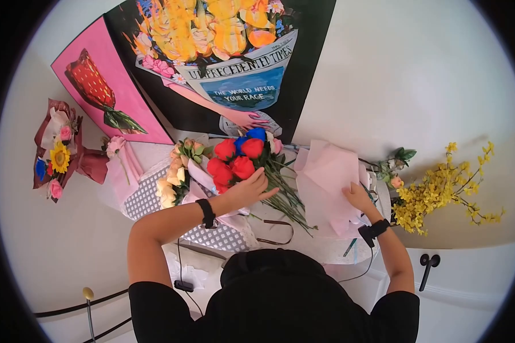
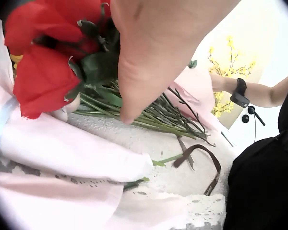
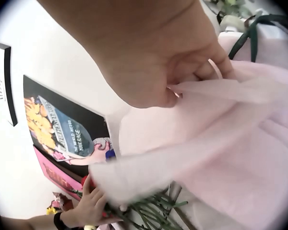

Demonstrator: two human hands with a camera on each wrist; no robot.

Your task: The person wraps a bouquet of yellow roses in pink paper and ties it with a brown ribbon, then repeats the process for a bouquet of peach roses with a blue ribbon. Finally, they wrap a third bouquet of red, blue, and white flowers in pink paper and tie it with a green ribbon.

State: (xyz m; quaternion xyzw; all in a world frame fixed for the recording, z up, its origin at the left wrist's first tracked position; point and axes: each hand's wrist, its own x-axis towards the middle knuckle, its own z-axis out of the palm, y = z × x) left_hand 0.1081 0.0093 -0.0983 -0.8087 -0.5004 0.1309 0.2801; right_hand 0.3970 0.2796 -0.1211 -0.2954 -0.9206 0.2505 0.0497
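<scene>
Red roses (image 1: pixel 243 167) lie in a bunch at mid-table, their long green stems (image 1: pixel 292 203) pointing right toward the person. Across the lower roses and the tops of the stems rests my left hand (image 1: pixel 247 191), its fingers fairly straight; in the left wrist view the thumb reaches down over the stems (image 2: pixel 153 120). My right hand (image 1: pixel 359 197) pinches the edge of pale pink wrapping paper (image 1: pixel 326 171) between thumb and fingers. Seen from the right wrist, a thin translucent sheet (image 3: pixel 149 165) lifts from the pink paper beneath. Blue roses (image 1: pixel 254 134) sit behind the red ones.
Cream roses (image 1: pixel 169 186) and a pink-wrapped bunch stand left on a patterned cloth (image 1: pixel 146 197). A brown ribbon (image 1: pixel 290 228) lies near the front edge. Paintings (image 1: pixel 312 63) lean at the back. Yellow blossom branches (image 1: pixel 420 208) stand right; a wrapped sunflower bouquet (image 1: pixel 60 155) is far left.
</scene>
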